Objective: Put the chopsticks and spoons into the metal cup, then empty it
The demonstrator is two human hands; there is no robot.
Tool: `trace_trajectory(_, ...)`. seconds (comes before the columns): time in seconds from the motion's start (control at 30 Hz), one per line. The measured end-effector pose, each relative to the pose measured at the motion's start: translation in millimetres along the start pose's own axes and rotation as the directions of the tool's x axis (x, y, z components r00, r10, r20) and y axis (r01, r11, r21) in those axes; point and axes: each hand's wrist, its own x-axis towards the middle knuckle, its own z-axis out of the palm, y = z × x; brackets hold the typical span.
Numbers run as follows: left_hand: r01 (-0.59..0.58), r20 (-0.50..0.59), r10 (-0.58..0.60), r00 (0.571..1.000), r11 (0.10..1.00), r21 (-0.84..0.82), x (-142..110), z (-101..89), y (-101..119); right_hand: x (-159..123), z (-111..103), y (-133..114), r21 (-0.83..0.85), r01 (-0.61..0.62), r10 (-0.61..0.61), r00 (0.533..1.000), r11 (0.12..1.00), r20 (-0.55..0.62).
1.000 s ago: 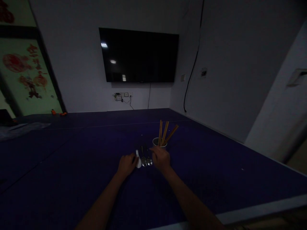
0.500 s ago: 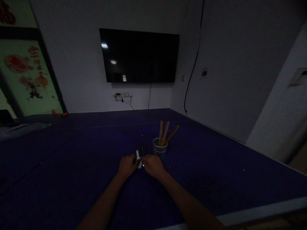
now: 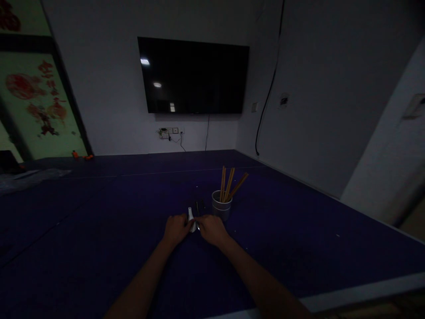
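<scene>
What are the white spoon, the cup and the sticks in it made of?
The white spoon could be ceramic or plastic: smooth and pale. The cup seems to be metal: grey, with a dull sheen. The sticks are probably wood or bamboo: yellowish brown and matt.

A broad, flat, dark blue-violet tabletop [image 3: 299, 239] with a pale near edge carries a white, long-handled spoon [image 3: 190, 213], two slim metal spoons [image 3: 197, 206] beside it, partly hidden, and a round silver-grey metal cup [image 3: 221, 211] to their right. Crumpled clear plastic sheeting [image 3: 40, 176] lies far left, near small bright-orange objects [image 3: 88, 157]; tiny pale specks [image 3: 338, 235] dot the surface.
</scene>
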Motion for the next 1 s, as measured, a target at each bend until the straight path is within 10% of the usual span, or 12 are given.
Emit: trace_trajectory(1.0,0.116,-0.04,-0.114,0.993,0.992,0.04,-0.2,-1.6,-3.7,2.1,5.9,3.0,-0.056,-0.069,0.071,0.997,0.996,0.038)
